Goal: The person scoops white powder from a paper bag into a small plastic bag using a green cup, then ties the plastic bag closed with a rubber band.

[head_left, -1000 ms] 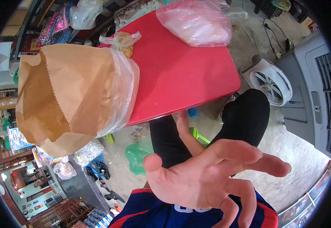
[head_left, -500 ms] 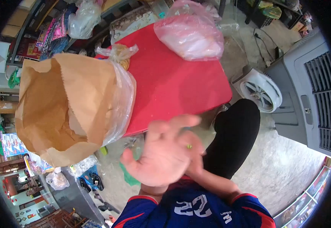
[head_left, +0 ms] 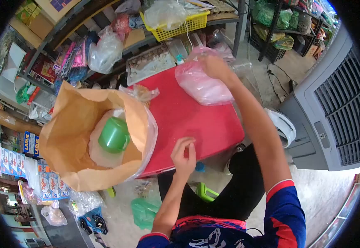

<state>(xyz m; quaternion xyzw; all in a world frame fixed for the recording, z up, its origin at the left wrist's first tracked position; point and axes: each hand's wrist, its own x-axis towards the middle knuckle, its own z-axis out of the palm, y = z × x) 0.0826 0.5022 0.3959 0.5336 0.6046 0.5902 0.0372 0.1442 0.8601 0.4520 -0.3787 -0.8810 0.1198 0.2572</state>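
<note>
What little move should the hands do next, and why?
Probably bring the left hand to the pink bag to help. The right hand is already at the bag's far end, while the left looks empty, by the red table's near edge.

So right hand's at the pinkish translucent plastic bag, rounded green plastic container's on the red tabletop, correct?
No: the head view shows the rounded green plastic container inside the open brown paper bag, not on the red tabletop. The rest, right hand included, stands.

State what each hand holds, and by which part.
The right hand appears to hold the pink plastic bag by its far end, the grip partly hidden; the left hand holds nothing visible.
</note>
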